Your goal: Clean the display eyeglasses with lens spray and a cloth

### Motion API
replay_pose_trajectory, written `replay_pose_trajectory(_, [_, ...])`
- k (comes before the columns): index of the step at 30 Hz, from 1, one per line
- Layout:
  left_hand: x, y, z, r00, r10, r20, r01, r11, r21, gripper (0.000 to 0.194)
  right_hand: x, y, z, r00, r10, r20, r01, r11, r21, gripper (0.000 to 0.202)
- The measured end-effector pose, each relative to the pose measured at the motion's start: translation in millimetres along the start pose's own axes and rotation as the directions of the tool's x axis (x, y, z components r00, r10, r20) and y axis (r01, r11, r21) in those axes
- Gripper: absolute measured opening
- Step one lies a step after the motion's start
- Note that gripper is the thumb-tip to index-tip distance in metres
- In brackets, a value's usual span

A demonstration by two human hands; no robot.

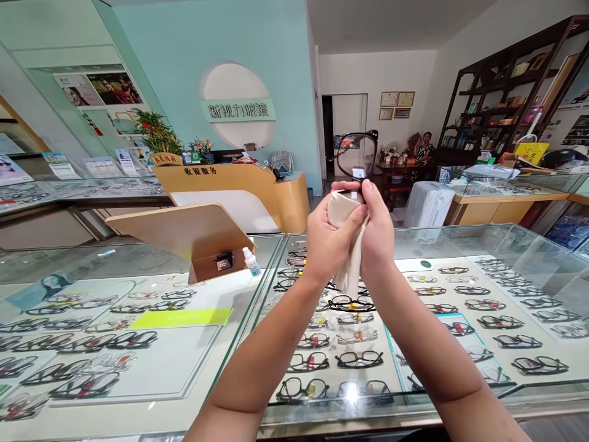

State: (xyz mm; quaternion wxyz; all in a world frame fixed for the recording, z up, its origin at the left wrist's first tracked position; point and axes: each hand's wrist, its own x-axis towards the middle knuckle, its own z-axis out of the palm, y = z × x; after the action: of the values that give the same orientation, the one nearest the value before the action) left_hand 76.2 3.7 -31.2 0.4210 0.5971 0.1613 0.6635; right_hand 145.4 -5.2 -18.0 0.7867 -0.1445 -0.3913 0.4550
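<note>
A pair of dark-rimmed glasses [375,158] is held up on end in front of me, one lens ring standing above my fingers. A pale cream cloth [348,267] wraps around the lower lens and hangs down between my wrists. My left hand [327,236] is closed on the cloth, with its thumb pressing it against the lower lens. Close against it, my right hand [380,230] is closed around the glasses near their middle, touching the cloth too. Fingers and cloth hide much of the lower half of the frame.
Below my arms is a glass display case [464,393] with rows of glasses inside. To the left, a small spray bottle [251,262] stands beside a tilted wooden board [184,230]. Farther back are a wooden cashier counter [294,202], a plastic-wrapped box [429,205] and a seated person [424,150].
</note>
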Motion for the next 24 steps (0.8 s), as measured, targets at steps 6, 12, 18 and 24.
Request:
replay_pose_trajectory(6, [0.5,-5.4,3.6,0.985,0.036,-0.171,-0.046,0.997,-0.058,0.049,-5.8,2.3,3.4,0.999,-0.003,0.032,0.008,0.991,-0.134,0.03])
replay_pose_trajectory(12, [9.7,-9.0,-11.4,0.996,-0.06,0.064,0.065,0.995,-0.079,0.054,3.4,-10.4,-4.7,0.994,-0.049,0.096,0.063,0.988,-0.144,0.029])
replay_pose_trajectory(18, [11.5,-4.8,-17.3,0.951,-0.125,0.283,0.151,0.986,-0.073,0.052,16.2,-11.4,-15.0,1.0,-0.024,-0.019,0.023,0.999,-0.038,0.03])
replay_pose_trajectory(24, [5.4,-6.4,-6.5,0.998,-0.019,0.06,0.021,0.999,-0.028,0.051,6.5,0.0,-7.0,1.0,0.0,0.024,0.001,0.999,-0.039,0.032])
